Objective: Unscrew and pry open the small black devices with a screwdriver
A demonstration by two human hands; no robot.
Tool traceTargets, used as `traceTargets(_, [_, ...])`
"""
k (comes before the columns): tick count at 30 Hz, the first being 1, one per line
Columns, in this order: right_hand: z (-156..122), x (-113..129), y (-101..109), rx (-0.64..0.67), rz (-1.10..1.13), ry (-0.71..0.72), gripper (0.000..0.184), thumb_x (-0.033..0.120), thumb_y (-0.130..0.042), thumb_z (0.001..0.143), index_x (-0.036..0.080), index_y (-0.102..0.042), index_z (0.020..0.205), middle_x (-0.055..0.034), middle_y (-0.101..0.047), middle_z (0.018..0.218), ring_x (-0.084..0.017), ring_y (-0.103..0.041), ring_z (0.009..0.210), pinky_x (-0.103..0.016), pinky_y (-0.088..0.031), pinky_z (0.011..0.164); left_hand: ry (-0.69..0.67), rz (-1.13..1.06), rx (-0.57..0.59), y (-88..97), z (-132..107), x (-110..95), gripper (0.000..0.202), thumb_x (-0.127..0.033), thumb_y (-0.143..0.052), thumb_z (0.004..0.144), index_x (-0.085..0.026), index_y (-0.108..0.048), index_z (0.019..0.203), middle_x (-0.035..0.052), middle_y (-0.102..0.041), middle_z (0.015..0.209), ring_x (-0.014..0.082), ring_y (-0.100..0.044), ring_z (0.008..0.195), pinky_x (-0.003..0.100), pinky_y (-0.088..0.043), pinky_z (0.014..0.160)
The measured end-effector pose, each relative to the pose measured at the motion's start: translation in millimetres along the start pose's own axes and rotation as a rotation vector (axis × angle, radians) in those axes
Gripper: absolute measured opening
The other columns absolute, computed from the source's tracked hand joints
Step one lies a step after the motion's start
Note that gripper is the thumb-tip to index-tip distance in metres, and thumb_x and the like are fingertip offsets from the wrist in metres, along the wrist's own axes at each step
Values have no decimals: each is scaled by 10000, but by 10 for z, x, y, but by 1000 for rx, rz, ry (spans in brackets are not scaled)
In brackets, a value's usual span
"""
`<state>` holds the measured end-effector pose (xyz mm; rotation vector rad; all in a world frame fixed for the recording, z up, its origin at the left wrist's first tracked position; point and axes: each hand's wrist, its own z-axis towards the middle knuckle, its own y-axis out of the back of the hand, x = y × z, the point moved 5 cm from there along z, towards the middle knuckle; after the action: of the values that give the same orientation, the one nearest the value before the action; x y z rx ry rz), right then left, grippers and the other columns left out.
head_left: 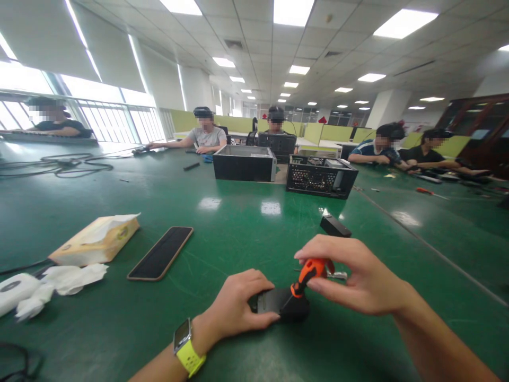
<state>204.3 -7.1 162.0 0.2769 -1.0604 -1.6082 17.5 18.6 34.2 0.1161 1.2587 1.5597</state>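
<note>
My left hand [238,305], with a watch on a yellow strap at the wrist, is closed round a small dark flat device [278,303] lying on the green table [254,223]. My right hand [353,276] pinches the orange handle of a screwdriver [308,273], which stands tip-down on that device. A small black block [335,226] lies just beyond my right hand.
A phone [161,253] lies face up at the left, beside a tissue box [95,241], crumpled tissues [69,278] and a white gadget [16,289]. Two open black computer cases [244,163] [320,176] stand mid-table. Cables [63,164] lie far left. Several people sit around the far side.
</note>
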Motion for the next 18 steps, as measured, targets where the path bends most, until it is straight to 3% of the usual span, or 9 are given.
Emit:
traceTargets(6, [-14,-16,23,-43,-77,-12,293,271,-735,807,173,-660,1073,14,-673,728,-93,-544,567,-219,-426,567,-5,2,-6,6,1,-1,364,-441,-726,774,-173,-717,1020,84,-707,893,230,-644,805,310,-520,714])
traceTargets(10, [-5,-31,8,0,-12,-19,302,225,-677,840,170,-636,1134,-19,-684,821,-120,-595,682,-237,-469,644,-8,-6,-7,7,-1,-1,372,-439,-725,776,-175,-717,1038,85,-709,896,232,-645,809,311,-522,713])
traceTargets(15, [-4,-27,22,-30,-64,-7,262,283,-724,816,166,-674,1045,-11,-701,764,-103,-565,587,-226,-443,580,-10,-8,-8,3,-1,3,353,-428,-725,776,-168,-718,1015,86,-706,895,230,-644,806,309,-522,706])
traceTargets(18, [-9,-41,18,-24,-58,-18,264,262,-692,848,165,-662,1092,-17,-696,795,-112,-592,648,-228,-458,619,-9,-3,-9,3,-1,3,367,-435,-727,774,-170,-716,1028,84,-702,892,229,-643,806,306,-521,706])
